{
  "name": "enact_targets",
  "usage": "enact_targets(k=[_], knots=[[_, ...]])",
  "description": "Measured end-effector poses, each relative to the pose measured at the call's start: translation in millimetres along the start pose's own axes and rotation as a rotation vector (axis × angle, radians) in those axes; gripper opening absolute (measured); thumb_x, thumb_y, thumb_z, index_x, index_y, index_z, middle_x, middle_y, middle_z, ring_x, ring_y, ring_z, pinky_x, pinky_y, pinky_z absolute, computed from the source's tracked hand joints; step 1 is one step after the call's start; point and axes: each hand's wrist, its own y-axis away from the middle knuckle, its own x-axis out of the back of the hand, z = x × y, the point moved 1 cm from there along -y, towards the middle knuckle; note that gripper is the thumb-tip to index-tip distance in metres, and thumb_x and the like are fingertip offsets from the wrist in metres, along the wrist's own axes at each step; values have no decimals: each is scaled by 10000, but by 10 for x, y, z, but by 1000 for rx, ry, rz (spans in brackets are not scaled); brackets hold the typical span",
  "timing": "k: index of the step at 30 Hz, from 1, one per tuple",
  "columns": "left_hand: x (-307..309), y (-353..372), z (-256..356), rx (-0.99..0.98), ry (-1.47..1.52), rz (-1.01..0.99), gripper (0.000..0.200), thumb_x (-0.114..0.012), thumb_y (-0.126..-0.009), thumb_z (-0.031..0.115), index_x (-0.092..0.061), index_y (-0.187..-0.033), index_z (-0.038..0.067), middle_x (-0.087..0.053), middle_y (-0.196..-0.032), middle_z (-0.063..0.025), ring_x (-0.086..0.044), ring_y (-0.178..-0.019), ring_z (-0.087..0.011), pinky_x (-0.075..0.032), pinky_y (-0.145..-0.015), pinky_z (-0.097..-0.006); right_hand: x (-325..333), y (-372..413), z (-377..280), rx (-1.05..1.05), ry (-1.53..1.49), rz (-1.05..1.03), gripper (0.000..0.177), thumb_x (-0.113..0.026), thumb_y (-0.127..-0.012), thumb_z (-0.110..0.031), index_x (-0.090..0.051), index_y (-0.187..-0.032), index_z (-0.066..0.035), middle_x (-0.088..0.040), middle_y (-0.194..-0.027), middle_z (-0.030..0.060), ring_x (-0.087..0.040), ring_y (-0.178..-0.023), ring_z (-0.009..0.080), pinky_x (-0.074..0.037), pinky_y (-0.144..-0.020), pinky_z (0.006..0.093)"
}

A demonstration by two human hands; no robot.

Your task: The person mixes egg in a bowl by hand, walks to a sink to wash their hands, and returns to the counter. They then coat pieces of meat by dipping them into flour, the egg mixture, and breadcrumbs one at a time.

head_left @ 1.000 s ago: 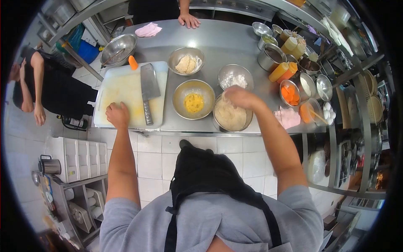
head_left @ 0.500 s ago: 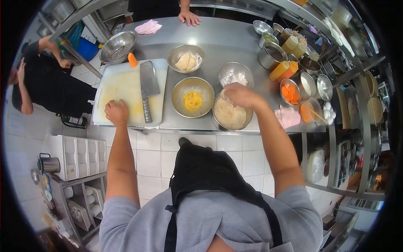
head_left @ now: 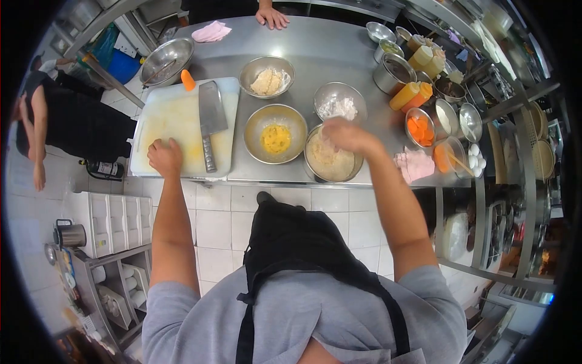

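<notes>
My right hand hovers over a steel bowl of pale breadcrumbs, fingers bunched downward; whatever it holds is hidden. My left hand rests as a loose fist on the near edge of a white cutting board. A cleaver lies on the board to the right of that hand. Just left of the crumb bowl sits a bowl of beaten egg. Behind them are a bowl of white flour and a bowl of breaded pieces.
A carrot piece lies at the board's far edge, beside a large steel bowl. Squeeze bottles, small tubs, sliced carrots and a pink cloth crowd the right. Another person's hand rests on the far edge; someone in black stands left.
My right hand has lifted slightly above the crumb bowl. The view has shifted a little, and the person at the left has lowered an arm.
</notes>
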Motion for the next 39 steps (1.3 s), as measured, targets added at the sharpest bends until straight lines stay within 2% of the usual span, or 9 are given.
enact_targets(k=[3, 7, 11, 16, 18, 20, 27, 32, 39], knots=[[3, 18, 31, 7, -10, -1, 474, -639, -875, 373, -641, -1176, 6, -618, -1198, -192, -558, -1120, -395, -437, -951, -531, -335, -165, 457, 176, 271, 30, 354, -509, -956, -250, -640, -1110, 40, -633, -1198, 211, -603, -1095, 363, -510, -921, 422], [14, 2, 44, 19, -28, -1, 470, -635, -876, 375, -644, -1170, 8, -618, -1205, -190, -559, -1122, -391, -438, -951, -529, -198, -245, 444, 200, 330, -128, 347, -512, -953, -241, -641, -1108, 41, -627, -1210, 205, -625, -1044, 363, -512, -925, 428], [-14, 17, 1, 39, -21, -17, 471, -630, -881, 378, -641, -1172, 8, -616, -1213, -190, -558, -1125, -390, -436, -958, -529, 170, 131, -28, 5, -238, -92, 320, -492, -941, -197, -636, -1091, 46, -667, -1129, 221, -661, -919, 365, -544, -862, 429], [4, -1, 28, 26, -21, -21, 479, -623, -890, 377, -632, -1194, 7, -612, -1228, -190, -549, -1153, -387, -431, -978, -524, -60, 281, 129, 43, 702, 39, 420, -660, -824, -212, -610, -1148, 49, -678, -1060, 248, -685, -997, 358, -545, -880, 451], [5, 2, 41, 27, -25, -25, 480, -622, -891, 377, -631, -1198, 7, -611, -1230, -189, -547, -1157, -385, -431, -979, -524, -241, 312, 160, -42, 729, -17, 491, -736, -760, -218, -614, -1159, 41, -663, -1122, 271, -673, -1047, 368, -535, -908, 456], [14, 2, 41, 31, -35, -26, 481, -621, -893, 377, -631, -1202, 7, -611, -1232, -188, -546, -1160, -383, -430, -980, -523, -395, 250, 296, -28, 859, 165, 483, -749, -742, -217, -632, -1133, 41, -656, -1165, 277, -668, -1058, 381, -531, -922, 454], [17, 13, 46, 25, -27, -14, 479, -625, -892, 375, -631, -1197, 6, -613, -1227, -185, -550, -1153, -381, -435, -975, -518, -247, 91, 366, -119, 687, -22, 389, -715, -754, -161, -670, -1072, 60, -659, -1112, 307, -660, -1061, 392, -522, -923, 458], [42, 11, 48, 30, -35, -32, 481, -627, -887, 373, -632, -1196, 3, -616, -1218, -185, -553, -1144, -383, -432, -976, -516, -19, 115, 139, 222, 391, 227, 270, -632, -800, -126, -683, -1001, 47, -689, -1038, 269, -661, -1002, 431, -525, -877, 469], [21, 7, 39, 12, -17, 13, 474, -617, -899, 383, -650, -1182, 4, -631, -1201, -208, -571, -1124, -409, -453, -953, -537, 34, 69, -86, 50, 232, 218, 287, -570, -860, -182, -661, -998, 53, -670, -1035, 286, -666, -942, 427, -521, -843, 461]])
